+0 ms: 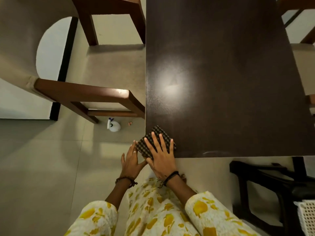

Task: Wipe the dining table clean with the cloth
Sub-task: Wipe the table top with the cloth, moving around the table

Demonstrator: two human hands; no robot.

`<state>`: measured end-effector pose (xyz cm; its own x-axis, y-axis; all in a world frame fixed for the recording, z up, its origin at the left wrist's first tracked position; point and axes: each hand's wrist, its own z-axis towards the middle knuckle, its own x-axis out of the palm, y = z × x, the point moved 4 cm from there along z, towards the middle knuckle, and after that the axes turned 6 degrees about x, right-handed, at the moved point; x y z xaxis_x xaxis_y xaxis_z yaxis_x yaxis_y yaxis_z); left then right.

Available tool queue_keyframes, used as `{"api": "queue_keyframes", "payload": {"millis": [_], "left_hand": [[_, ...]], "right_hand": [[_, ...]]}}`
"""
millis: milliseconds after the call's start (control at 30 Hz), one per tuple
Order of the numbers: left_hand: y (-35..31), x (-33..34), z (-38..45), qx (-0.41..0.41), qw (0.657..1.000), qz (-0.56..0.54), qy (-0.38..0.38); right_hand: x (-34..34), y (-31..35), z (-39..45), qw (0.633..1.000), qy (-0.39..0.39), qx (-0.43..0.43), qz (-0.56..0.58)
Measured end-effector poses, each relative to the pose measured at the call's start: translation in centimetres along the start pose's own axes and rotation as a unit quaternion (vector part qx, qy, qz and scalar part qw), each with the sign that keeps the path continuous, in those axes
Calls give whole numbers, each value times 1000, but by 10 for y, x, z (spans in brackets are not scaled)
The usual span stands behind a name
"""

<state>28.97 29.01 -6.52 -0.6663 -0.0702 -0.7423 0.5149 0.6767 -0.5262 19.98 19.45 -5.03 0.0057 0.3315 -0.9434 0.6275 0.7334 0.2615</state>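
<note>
A folded dark checked cloth (pixel 157 132) lies on the near left corner of the dark brown dining table (pixel 221 74), overhanging the corner a little. My right hand (pixel 161 155) lies flat on top of the cloth with fingers spread, pressing it down. My left hand (pixel 131 160) is just off the table's corner, fingers apart, its fingertips touching the cloth's overhanging left edge. A pale light reflection shows on the tabletop further in.
A white spray bottle (pixel 113 125) stands on the tiled floor left of the table. A brown wooden chair (pixel 88 97) sits to the left, another (pixel 109 7) further back. A black chair (pixel 265 181) and a white perforated basket (pixel 306 217) are at the lower right.
</note>
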Motion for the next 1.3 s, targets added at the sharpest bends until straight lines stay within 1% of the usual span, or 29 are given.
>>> {"api": "queue_keyframes", "payload": {"millis": [200,300,400,500,567,667,733,800,867,967,1033,1100,1167,1300], "left_hand": [[-16,7,-10,15,999,8,-32],[-27,13,-15,48,996,39,-65],[-46,23,-16,127,985,93,-72],[-68,40,-17,208,963,164,-41],[-80,51,-17,239,948,207,-22],[-91,64,-18,235,942,240,-19],[-94,69,-18,217,943,249,-25],[-96,72,-19,211,941,262,-31],[-100,75,-22,223,933,279,-39],[-111,81,-21,248,927,279,-48],[-122,85,-18,262,924,273,-50],[-137,91,-11,278,921,271,-46],[-153,97,-5,295,917,266,-37],[-205,121,11,338,903,265,-5]], "right_hand": [[-5,-26,-30,999,20,-38,13],[-14,-59,-45,1000,19,-18,-6],[-25,-110,-64,999,15,39,-13],[-40,-171,-89,993,5,118,0],[-50,-212,-104,985,4,172,18],[-66,-256,-118,970,5,238,38],[-74,-263,-116,959,4,276,57],[-75,-253,-112,950,6,304,73],[-73,-230,-104,959,28,276,57],[-59,-187,-95,979,73,190,31],[-51,-172,-92,984,74,161,20],[-47,-180,-93,986,91,142,0],[-52,-199,-99,989,76,130,-15],[-69,-264,-107,985,41,167,7]]}}
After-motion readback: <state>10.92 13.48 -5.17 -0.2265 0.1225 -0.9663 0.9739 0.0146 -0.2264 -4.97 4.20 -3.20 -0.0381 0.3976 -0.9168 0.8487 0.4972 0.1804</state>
